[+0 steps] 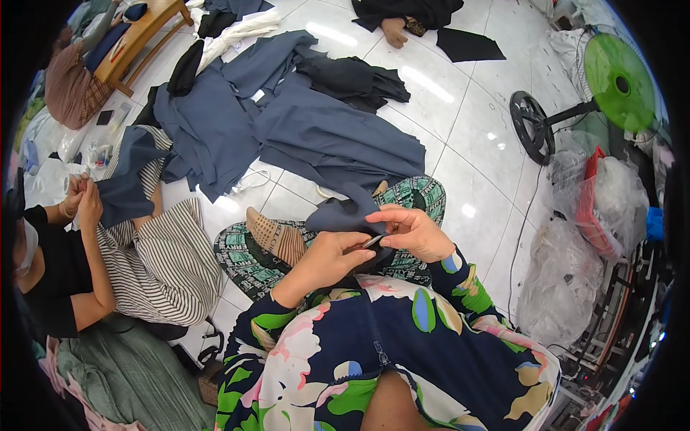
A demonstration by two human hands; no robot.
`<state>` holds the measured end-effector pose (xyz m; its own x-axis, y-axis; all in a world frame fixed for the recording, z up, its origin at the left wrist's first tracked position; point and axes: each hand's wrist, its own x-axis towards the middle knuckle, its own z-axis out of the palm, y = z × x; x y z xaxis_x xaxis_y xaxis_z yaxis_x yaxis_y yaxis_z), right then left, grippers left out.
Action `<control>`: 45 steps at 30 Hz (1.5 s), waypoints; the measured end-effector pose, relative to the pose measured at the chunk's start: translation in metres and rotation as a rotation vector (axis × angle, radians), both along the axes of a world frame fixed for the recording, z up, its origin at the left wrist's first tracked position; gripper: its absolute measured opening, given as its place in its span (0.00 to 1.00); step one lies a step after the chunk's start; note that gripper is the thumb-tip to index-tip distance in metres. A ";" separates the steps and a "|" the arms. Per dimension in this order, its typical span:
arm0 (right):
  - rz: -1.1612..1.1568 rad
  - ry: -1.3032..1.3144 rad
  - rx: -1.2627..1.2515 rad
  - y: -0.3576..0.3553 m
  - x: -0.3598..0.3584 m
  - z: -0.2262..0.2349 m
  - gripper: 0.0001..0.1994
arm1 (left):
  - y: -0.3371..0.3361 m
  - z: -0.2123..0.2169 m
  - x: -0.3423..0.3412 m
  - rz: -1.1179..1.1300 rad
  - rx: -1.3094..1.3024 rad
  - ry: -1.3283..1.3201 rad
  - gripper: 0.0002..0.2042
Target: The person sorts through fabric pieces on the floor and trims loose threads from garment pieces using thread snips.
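My left hand (329, 260) is closed, with thumb and forefinger around a small shiny metal piece (372, 241) whose kind I cannot make out. Facing it, my right hand (418, 233) pinches the edge of a dark blue-grey cloth piece (338, 220) with thumb and fingers. The cloth hangs over my lap, between my crossed legs in green-and-black patterned trousers (420, 197). Both hands nearly meet at the metal piece. Part of the cloth is hidden behind my fingers.
Blue-grey garments (323, 129) lie heaped on the tiled floor ahead. At left a co-worker in striped trousers (154, 251) handles similar cloth. A green fan (618, 82), a red basket (593, 208) and plastic bags (560, 284) stand at right. A wooden bench (136, 47) is far left.
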<state>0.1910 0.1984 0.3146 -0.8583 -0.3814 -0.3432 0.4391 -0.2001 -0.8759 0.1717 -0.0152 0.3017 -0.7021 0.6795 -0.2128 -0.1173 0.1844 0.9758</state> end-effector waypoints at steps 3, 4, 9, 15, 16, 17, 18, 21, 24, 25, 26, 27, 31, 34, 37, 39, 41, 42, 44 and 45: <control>0.005 -0.027 0.004 0.004 0.000 -0.002 0.22 | -0.004 0.005 -0.002 0.014 0.013 -0.036 0.12; 0.005 -0.027 0.003 0.004 0.000 -0.001 0.22 | -0.005 0.007 -0.002 0.030 0.011 -0.041 0.12; 0.009 0.000 -0.020 0.000 -0.001 0.002 0.22 | -0.002 -0.001 -0.001 0.013 0.019 -0.029 0.12; 0.002 -0.011 -0.012 0.002 0.000 0.000 0.22 | 0.000 0.004 -0.002 0.010 0.015 -0.025 0.11; 0.002 -0.011 -0.013 0.002 0.000 0.000 0.22 | 0.000 0.004 -0.001 0.030 0.036 -0.029 0.11; -0.001 -0.011 -0.019 0.001 0.000 0.000 0.22 | 0.000 0.003 -0.001 0.030 0.036 -0.029 0.11; -0.005 -0.011 -0.025 0.001 0.000 -0.001 0.22 | 0.000 0.001 -0.001 0.026 0.032 -0.032 0.11; 0.019 -0.024 -0.018 0.001 0.000 -0.001 0.24 | 0.001 -0.004 -0.001 0.011 0.015 -0.014 0.11; 0.019 -0.030 -0.029 0.002 0.000 -0.003 0.24 | 0.001 -0.005 0.000 0.002 -0.001 0.016 0.12; 0.019 -0.030 -0.029 0.002 0.001 -0.002 0.24 | 0.001 -0.005 0.000 0.000 0.001 0.025 0.12; 0.016 -0.043 -0.035 0.001 0.001 -0.001 0.25 | 0.001 -0.004 0.000 -0.001 0.002 0.025 0.12; 0.013 -0.055 -0.040 0.001 0.002 0.000 0.25 | 0.001 -0.004 0.001 0.001 0.009 0.012 0.12; 0.020 -0.069 -0.011 -0.001 0.001 0.007 0.26 | -0.002 -0.005 0.002 0.018 0.057 -0.081 0.11; 0.019 -0.050 -0.010 0.002 0.001 0.005 0.28 | -0.006 -0.009 0.002 0.029 0.053 -0.150 0.11; 0.025 -0.040 -0.018 0.003 0.001 0.003 0.29 | -0.005 -0.010 0.004 0.033 0.101 -0.179 0.12; 0.051 -0.003 0.004 0.003 0.001 0.002 0.29 | -0.003 -0.009 0.002 0.018 0.082 -0.176 0.12; 0.062 0.002 0.027 0.003 0.001 0.004 0.28 | -0.001 -0.005 0.000 -0.001 0.067 -0.175 0.12; 0.073 0.008 0.050 0.003 0.000 0.005 0.28 | 0.000 -0.001 -0.001 -0.004 0.054 -0.169 0.12; 0.074 0.007 0.058 0.003 0.001 0.004 0.28 | 0.001 0.000 -0.002 -0.008 0.041 -0.164 0.12; 0.075 0.006 0.065 0.003 0.001 0.004 0.27 | 0.002 -0.001 -0.002 -0.022 0.027 -0.162 0.12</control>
<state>0.1924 0.2011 0.3189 -0.8302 -0.4219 -0.3643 0.4455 -0.1092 -0.8886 0.1696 -0.0136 0.3007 -0.6447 0.7015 -0.3037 -0.2698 0.1630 0.9490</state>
